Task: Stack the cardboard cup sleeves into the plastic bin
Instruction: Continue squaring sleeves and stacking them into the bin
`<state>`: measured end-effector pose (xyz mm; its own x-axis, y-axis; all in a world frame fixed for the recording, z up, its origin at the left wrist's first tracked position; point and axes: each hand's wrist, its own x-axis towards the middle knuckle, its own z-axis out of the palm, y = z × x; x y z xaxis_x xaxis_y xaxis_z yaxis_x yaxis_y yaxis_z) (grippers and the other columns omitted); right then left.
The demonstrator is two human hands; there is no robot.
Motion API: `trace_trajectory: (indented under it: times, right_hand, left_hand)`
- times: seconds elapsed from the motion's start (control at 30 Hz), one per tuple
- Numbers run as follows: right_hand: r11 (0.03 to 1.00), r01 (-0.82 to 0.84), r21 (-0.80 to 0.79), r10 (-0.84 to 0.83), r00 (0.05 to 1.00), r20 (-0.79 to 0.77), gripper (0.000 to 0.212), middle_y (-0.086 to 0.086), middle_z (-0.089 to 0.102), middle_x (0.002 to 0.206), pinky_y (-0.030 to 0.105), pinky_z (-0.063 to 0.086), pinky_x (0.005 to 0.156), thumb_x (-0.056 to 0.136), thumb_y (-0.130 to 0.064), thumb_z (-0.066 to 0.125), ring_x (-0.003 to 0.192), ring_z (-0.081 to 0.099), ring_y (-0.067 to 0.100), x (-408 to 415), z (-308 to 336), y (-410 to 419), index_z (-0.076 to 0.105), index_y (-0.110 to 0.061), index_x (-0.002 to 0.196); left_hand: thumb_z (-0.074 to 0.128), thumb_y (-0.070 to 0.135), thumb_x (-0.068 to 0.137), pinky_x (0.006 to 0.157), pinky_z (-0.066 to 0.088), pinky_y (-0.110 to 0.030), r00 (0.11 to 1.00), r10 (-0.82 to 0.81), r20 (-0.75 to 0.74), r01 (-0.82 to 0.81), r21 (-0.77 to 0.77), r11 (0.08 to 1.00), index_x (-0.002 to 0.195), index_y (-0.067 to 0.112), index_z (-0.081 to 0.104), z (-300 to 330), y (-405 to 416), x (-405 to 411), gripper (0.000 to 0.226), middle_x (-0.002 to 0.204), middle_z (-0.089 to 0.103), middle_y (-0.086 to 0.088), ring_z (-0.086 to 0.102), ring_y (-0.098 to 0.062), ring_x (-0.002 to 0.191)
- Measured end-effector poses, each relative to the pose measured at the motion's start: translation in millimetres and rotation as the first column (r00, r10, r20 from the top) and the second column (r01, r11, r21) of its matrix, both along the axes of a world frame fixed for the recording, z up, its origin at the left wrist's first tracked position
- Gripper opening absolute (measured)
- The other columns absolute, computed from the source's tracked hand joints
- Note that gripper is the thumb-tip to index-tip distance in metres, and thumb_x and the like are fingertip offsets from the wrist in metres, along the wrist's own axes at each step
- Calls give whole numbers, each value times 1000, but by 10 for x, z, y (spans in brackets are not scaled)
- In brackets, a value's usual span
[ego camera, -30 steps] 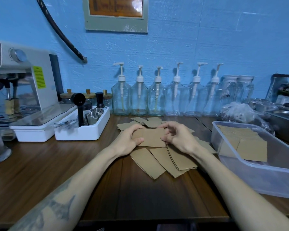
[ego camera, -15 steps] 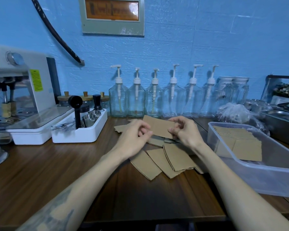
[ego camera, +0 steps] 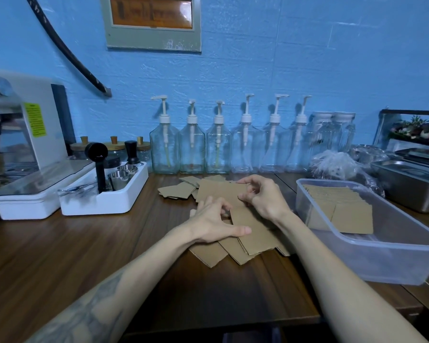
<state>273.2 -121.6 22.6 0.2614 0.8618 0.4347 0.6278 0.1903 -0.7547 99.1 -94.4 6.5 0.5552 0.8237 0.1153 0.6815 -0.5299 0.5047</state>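
- At the centre of the wooden counter (ego camera: 60, 256), your right hand (ego camera: 263, 199) pinches the edge of a flat cardboard sleeve (ego camera: 218, 190) between curled fingers and thumb.
- Your left hand (ego camera: 213, 224) is spread wide, its fingertips resting on the loose sleeves (ego camera: 248, 241) fanned beneath it.
- To your right, the plastic bin (ego camera: 394, 263) holds stacked sleeves (ego camera: 339, 209).

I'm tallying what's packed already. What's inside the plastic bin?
The plastic bin holds overlapping cardboard cup sleeves, lying flat toward its far end. Only the top ones show, so the count underneath is hidden.
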Motion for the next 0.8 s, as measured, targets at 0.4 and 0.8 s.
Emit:
trace_trajectory:
  times: [0.4,0.8]
  right_hand:
    - [1000,-16,-7,15,993,-116,27,7,59,66,39,59,72,85,2,71,59,64,20,17,-20,42,68,-11,108]
    - [984,-135,-115,125,988,-95,41,6,65,78,51,56,91,91,9,57,70,72,26,-45,-76,60,68,-27,109]
  left_hand:
    - [74,8,85,48,46,-21,715,245,655,157,-492,857,100,1,64,223,171,-524,19,74,71,-6,56,-11,53]
    - [77,17,84,77,58,-32,704,353,616,-168,-339,926,91,7,62,8,435,-664,20,85,66,-8,68,-19,76]
